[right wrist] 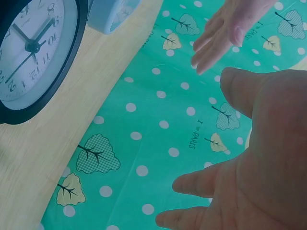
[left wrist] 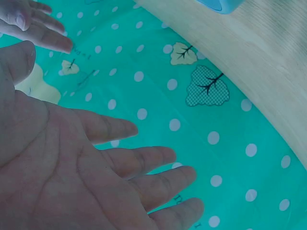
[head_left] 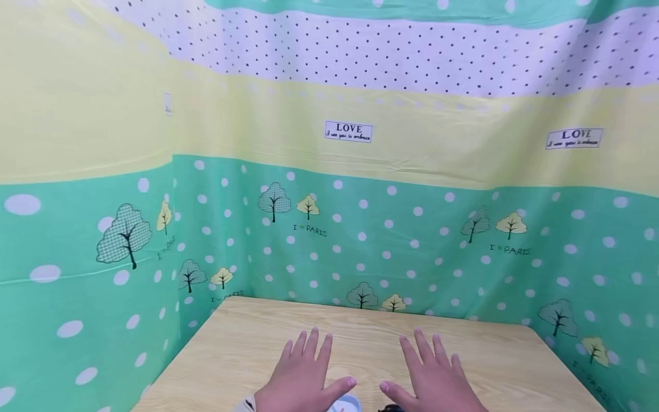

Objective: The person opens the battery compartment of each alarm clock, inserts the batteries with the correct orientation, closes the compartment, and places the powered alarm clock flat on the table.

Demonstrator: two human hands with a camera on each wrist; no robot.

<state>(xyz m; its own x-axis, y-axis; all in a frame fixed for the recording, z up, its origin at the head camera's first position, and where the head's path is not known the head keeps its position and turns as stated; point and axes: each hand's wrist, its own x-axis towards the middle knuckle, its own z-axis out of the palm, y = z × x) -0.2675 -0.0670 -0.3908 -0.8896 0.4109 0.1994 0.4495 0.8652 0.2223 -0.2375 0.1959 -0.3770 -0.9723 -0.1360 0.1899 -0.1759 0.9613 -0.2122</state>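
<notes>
Both hands are held out over the wooden table, fingers straight and spread, holding nothing. My left hand [head_left: 301,375] is left of the middle in the head view, and its bare palm fills the lower left of the left wrist view. To its right, my right hand [head_left: 437,375] points its thumb inward. A black-rimmed clock [right wrist: 36,52] with a white dial stands at the upper left of the right wrist view. Beside it is a light blue object [right wrist: 111,17], only partly seen. In the head view the hands mostly hide both things at the bottom edge.
The light wooden table [head_left: 278,320] reaches back to a hanging cloth [head_left: 309,269] in green, yellow and white, with dots and printed trees. The cloth also hangs along the left and right sides of the table.
</notes>
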